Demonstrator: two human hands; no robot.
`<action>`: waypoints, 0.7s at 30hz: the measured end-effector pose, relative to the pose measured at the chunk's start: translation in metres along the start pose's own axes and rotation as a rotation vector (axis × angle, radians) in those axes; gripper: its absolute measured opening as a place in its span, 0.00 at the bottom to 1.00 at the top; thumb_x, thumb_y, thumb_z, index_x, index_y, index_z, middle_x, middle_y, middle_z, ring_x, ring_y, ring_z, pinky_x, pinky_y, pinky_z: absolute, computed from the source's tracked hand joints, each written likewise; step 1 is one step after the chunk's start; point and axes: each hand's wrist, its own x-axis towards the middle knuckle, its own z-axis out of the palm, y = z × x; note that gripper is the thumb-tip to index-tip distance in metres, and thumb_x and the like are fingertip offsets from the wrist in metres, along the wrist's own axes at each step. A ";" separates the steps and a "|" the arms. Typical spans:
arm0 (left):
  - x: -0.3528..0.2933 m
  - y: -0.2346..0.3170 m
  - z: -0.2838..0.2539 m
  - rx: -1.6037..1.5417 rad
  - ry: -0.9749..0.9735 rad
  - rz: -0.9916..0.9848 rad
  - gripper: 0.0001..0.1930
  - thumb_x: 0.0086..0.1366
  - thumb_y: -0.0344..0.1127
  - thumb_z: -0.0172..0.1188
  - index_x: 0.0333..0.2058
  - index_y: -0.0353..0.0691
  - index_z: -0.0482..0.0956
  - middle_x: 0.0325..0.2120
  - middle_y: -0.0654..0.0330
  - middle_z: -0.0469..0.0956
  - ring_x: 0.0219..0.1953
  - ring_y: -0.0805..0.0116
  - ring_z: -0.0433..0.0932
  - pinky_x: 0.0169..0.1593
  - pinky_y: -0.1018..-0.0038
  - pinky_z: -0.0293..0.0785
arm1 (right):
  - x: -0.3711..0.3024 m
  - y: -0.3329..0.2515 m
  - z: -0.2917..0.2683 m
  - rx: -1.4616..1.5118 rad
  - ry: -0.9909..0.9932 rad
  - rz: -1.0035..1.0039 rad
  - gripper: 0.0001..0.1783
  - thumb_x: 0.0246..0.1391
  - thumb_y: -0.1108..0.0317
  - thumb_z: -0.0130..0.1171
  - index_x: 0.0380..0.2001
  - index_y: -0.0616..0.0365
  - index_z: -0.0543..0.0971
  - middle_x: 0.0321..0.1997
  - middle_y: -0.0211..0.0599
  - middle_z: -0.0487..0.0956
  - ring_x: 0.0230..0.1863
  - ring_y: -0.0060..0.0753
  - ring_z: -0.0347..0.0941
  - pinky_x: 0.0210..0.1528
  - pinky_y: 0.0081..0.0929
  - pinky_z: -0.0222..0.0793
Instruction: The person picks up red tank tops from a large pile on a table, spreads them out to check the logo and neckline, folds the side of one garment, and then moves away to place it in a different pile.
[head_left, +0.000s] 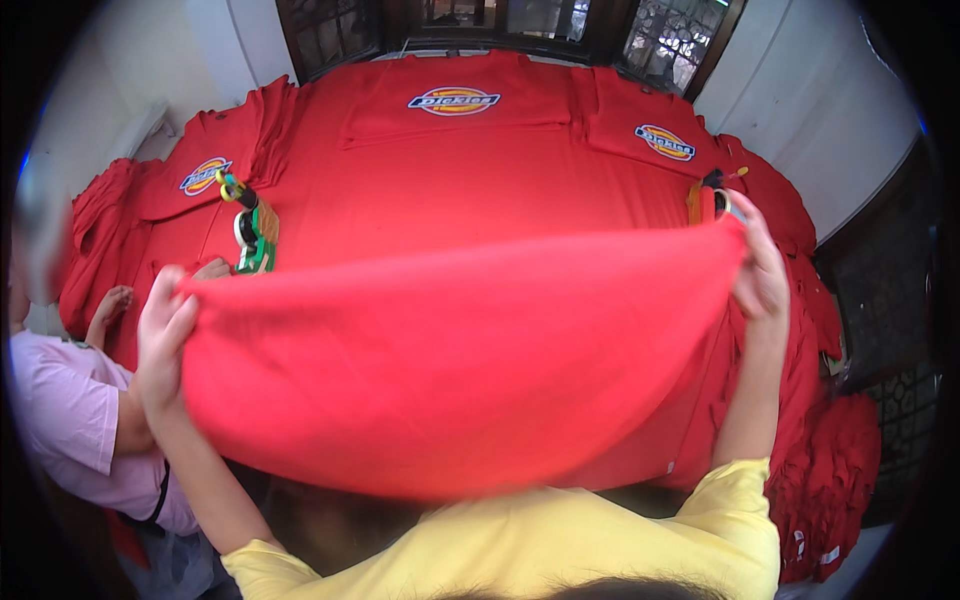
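The bare left forearm is angled up and outward from the lower edge, while the bare right forearm is raised closer to vertical, the two being spread well apart. The left hand is closed in a grip, with its thumb bent toward the curled fingers. The right hand is likewise closed and is held higher in the view. Dark hair is seen at the bottom.
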 end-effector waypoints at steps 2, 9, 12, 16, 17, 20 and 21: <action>0.066 -0.023 0.005 0.095 -0.049 -0.171 0.18 0.60 0.25 0.58 0.49 0.38 0.65 0.34 0.59 0.76 0.40 0.72 0.75 0.46 0.78 0.69 | 0.054 0.028 0.006 -0.227 -0.158 0.189 0.27 0.53 0.76 0.56 0.58 0.61 0.65 0.38 0.24 0.71 0.31 0.16 0.69 0.37 0.25 0.72; 0.290 0.044 -0.015 0.410 0.234 0.305 0.19 0.61 0.45 0.61 0.47 0.41 0.77 0.35 0.71 0.76 0.35 0.83 0.68 0.41 0.83 0.62 | 0.296 -0.048 0.031 -0.550 -0.045 -0.081 0.15 0.62 0.75 0.43 0.53 0.62 0.66 0.49 0.40 0.74 0.47 0.32 0.74 0.49 0.29 0.76; 0.372 0.037 -0.023 0.459 0.174 0.322 0.22 0.62 0.47 0.59 0.52 0.44 0.75 0.45 0.67 0.75 0.47 0.79 0.69 0.53 0.80 0.59 | 0.378 -0.054 0.029 -0.466 0.104 -0.117 0.09 0.57 0.80 0.46 0.37 0.59 0.74 0.31 0.40 0.77 0.27 0.34 0.77 0.23 0.21 0.78; 0.443 -0.044 -0.026 0.503 0.154 0.323 0.20 0.63 0.44 0.58 0.52 0.45 0.75 0.50 0.66 0.74 0.56 0.75 0.67 0.60 0.76 0.52 | 0.441 0.029 0.013 -0.421 0.285 -0.062 0.05 0.56 0.72 0.51 0.32 0.55 0.78 0.32 0.33 0.76 0.30 0.35 0.73 0.30 0.34 0.79; 0.452 -0.073 -0.025 0.440 0.128 0.276 0.21 0.63 0.43 0.58 0.53 0.43 0.74 0.51 0.64 0.74 0.56 0.74 0.67 0.61 0.75 0.53 | 0.445 0.060 0.005 -0.353 0.273 -0.084 0.08 0.52 0.62 0.59 0.33 0.54 0.77 0.35 0.33 0.76 0.39 0.38 0.73 0.34 0.40 0.78; 0.451 -0.169 -0.011 0.423 0.058 0.298 0.27 0.62 0.41 0.60 0.58 0.36 0.68 0.55 0.59 0.71 0.57 0.69 0.66 0.61 0.72 0.57 | 0.431 0.147 -0.020 -1.001 0.350 -0.066 0.17 0.58 0.68 0.50 0.50 0.59 0.74 0.48 0.38 0.77 0.49 0.34 0.71 0.51 0.38 0.70; 0.438 -0.204 0.000 0.501 0.110 0.167 0.34 0.60 0.45 0.62 0.60 0.34 0.63 0.57 0.52 0.67 0.60 0.64 0.64 0.62 0.71 0.58 | 0.411 0.178 -0.029 -1.203 0.281 -0.089 0.25 0.55 0.65 0.57 0.55 0.61 0.70 0.53 0.42 0.75 0.53 0.37 0.70 0.56 0.37 0.65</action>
